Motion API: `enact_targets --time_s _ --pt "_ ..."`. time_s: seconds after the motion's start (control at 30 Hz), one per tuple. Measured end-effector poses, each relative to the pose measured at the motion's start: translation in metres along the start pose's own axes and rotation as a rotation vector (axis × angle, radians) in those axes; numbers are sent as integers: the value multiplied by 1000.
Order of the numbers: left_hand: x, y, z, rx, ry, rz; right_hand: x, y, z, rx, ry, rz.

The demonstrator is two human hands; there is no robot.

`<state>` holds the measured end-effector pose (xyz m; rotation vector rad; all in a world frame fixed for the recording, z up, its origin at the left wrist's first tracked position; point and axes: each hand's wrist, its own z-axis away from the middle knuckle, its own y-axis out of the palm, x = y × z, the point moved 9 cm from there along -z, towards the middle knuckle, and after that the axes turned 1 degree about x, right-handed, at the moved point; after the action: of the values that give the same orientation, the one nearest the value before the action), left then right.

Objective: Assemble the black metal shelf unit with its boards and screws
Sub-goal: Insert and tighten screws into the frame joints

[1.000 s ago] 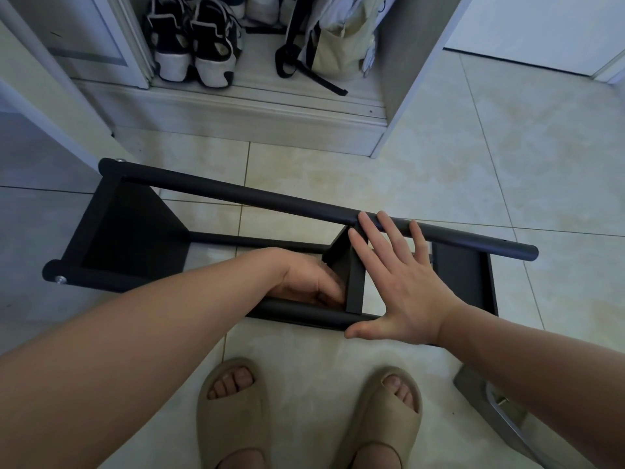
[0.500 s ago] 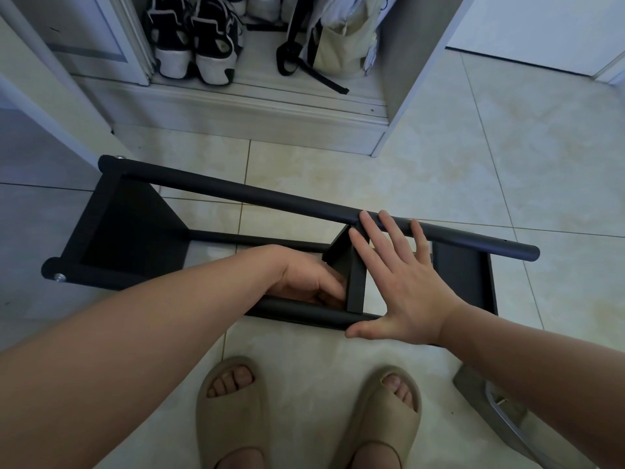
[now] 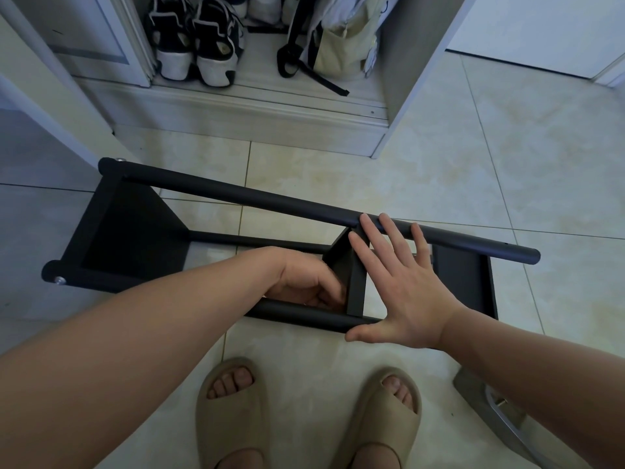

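Hands: right hand (image 3: 402,282) flat, bracing middle board (image 3: 356,279); left hand (image 3: 304,282) curled at its 9 o'clock, grasp unclear. Shelf unit (image 3: 135,231) on its side on floor (image 3: 439,164), 12 o'clock of sandals (image 3: 233,411). Step, likely: fixing that board; next needs frame steadied.

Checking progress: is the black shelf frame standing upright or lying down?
Lying on its side: the long tubes of the shelf frame run along the floor.

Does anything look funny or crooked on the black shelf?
The shelf unit lies on its side on the tiled floor, only partly built. A silver screw sticks out of the near pole at its left end, maybe not tightened. Nothing looks broken or spilled.
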<state>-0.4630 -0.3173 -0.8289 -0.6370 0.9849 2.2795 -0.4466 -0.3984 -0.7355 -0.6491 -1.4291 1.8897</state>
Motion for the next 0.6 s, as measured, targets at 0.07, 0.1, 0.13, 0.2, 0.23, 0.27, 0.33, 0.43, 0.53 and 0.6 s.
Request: enact_targets --time_s 0.07,0.1,0.13,0.2,0.23,0.27,0.33,0.43,0.53,0.6 --pt "0 -2 -2 -33 11 -46 1 0 0 -1 -2 -4" --pt "0 -2 -3 -44 16 -67 1 0 1 -1 -3 -5" --pt "1 -2 -4 -52 16 -75 1 0 1 -3 -4 -6" --pt "3 -2 -4 -53 13 -65 2 0 2 -6 -3 -10" --pt "3 -2 -4 -46 9 -57 2 0 2 -5 -2 -13" --pt "3 -2 -4 -39 6 -47 2 0 2 -4 -1 -13" --pt "3 -4 -3 -39 -3 -30 2 0 2 1 0 -6" --pt "3 -3 0 -17 -16 -31 2 0 2 5 0 -5" --pt "3 1 1 12 -25 -28 2 -1 2 3 1 -11" --pt "3 2 0 2 -14 -28 2 -1 1 1 0 -15"
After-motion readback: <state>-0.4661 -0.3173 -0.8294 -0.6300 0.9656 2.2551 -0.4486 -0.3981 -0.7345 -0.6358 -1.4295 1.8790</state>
